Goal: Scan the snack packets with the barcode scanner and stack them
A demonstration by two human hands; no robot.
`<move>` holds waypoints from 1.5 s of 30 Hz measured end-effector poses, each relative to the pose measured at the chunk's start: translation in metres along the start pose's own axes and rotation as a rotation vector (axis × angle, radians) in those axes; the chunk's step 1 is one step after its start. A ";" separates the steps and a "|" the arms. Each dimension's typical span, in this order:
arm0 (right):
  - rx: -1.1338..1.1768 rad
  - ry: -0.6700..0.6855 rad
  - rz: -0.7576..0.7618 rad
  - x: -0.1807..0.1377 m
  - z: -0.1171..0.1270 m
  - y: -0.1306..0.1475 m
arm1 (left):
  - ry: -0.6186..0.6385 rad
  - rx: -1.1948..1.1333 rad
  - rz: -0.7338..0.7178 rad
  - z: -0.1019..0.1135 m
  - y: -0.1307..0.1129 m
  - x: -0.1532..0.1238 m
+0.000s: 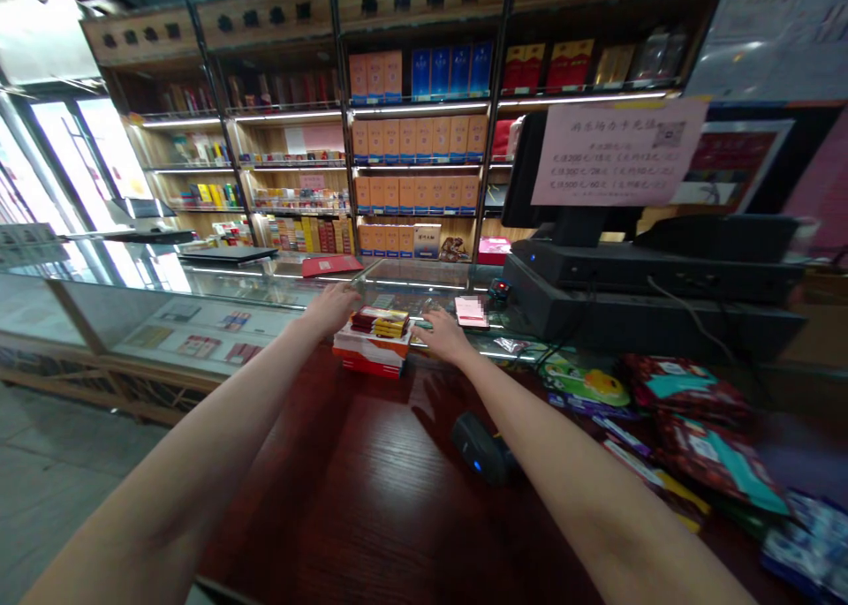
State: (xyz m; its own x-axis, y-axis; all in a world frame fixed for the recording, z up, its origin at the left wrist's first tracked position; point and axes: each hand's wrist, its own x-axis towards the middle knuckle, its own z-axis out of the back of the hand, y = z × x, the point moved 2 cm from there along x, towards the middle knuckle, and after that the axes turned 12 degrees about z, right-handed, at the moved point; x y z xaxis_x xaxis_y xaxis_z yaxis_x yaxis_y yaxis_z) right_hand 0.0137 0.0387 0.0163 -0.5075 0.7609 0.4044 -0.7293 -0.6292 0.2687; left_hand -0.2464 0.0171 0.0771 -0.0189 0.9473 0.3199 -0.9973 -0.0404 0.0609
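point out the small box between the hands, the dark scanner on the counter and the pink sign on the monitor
small box (370, 356): head view, on its front wall
dark scanner (475, 444): head view, on its body
pink sign (615, 156): head view, on its printed middle

Head camera: from my spot in the room, a single view, worn at the person's forehead height and aimed forward and down.
Arms (218, 450): nearest the lens, entering at the lower left and lower right.
Left hand (331, 309) and right hand (442, 333): farther out, around the middle of the view.
Desk (371, 499): just below, seen at a downward slant.
Shelves (261, 35): well beyond the hands, met nearly face-on across the top.
Monitor (526, 159): at the right, nearer than the shelves.
Glass doors (72, 159): far left, caught obliquely by the wide view.
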 end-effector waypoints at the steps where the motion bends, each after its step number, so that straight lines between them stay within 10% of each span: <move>1: 0.001 -0.003 0.007 -0.004 0.003 -0.001 | -0.024 -0.010 -0.008 0.001 -0.007 -0.001; 16: -0.009 0.021 0.000 -0.081 0.038 -0.045 | -0.137 -0.148 -0.411 -0.008 -0.138 -0.036; 45: -0.219 0.179 -0.119 -0.241 0.098 -0.139 | 0.094 -0.343 -0.744 -0.034 -0.333 -0.095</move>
State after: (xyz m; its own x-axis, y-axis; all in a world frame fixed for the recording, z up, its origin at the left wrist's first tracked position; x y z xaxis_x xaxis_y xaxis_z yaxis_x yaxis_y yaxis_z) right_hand 0.2824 -0.0733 -0.0325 -0.4709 0.8554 0.2157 -0.8602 -0.4995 0.1026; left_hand 0.0847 -0.0488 -0.0053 0.6650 0.7110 0.2285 -0.7170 0.6934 -0.0709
